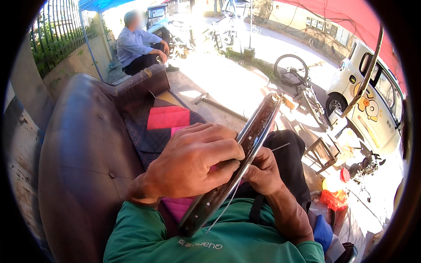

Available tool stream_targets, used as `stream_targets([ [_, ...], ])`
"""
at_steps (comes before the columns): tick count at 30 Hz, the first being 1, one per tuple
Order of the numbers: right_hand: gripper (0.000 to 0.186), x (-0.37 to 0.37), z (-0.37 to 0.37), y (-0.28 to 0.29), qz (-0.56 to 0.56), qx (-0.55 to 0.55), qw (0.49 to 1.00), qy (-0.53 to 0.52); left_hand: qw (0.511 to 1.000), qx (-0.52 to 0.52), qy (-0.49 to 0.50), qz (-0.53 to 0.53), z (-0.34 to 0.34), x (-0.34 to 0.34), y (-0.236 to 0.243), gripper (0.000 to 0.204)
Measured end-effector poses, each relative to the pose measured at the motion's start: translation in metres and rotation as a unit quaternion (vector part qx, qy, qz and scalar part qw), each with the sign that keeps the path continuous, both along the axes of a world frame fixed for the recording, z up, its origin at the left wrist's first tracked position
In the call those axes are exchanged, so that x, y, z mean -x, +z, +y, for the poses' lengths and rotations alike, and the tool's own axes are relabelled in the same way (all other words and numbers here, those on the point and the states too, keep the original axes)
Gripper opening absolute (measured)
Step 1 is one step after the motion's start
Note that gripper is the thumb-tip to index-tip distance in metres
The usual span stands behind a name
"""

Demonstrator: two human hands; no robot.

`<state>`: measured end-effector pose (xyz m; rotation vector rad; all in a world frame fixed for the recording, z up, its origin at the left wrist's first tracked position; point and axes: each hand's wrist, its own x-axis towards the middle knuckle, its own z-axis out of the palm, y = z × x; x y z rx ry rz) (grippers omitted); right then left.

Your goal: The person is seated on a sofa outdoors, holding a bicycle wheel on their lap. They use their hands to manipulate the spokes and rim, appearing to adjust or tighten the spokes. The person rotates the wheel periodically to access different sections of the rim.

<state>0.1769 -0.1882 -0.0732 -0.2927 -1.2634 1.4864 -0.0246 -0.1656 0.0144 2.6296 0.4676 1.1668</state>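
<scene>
A worn metal bicycle rim (212, 199) stands nearly edge-on in front of my chest, slanting from lower left to upper right. Its channel is brown with rust and dotted with small holes. My left hand (199, 158) is closed at the rim's left side, fingertips curled against the channel; anything small between them is hidden. On the other side, my right hand (264, 172) pinches close to the rim's edge, but what its fingers hold does not show. A thin spoke (223, 211) hangs below the right fingers, and another spoke end (281, 147) sticks out beyond them.
A brown leather sofa (83, 158) with a dark quilted pad and a red patch (168, 117) is at left. Beyond it sits another person (139, 46). At right are a wheel (291, 70), a wooden stool (322, 154), a red plastic bag (335, 199) and a white van (372, 96).
</scene>
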Motion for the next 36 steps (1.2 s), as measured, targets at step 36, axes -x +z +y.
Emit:
stream_targets([
  [36,0.024,0.005,-0.017,-0.017,0.014,-0.033,0.999,-0.025,0.989,-0.025,0.000,-0.147,-0.018,-0.007,-0.021,0.020],
])
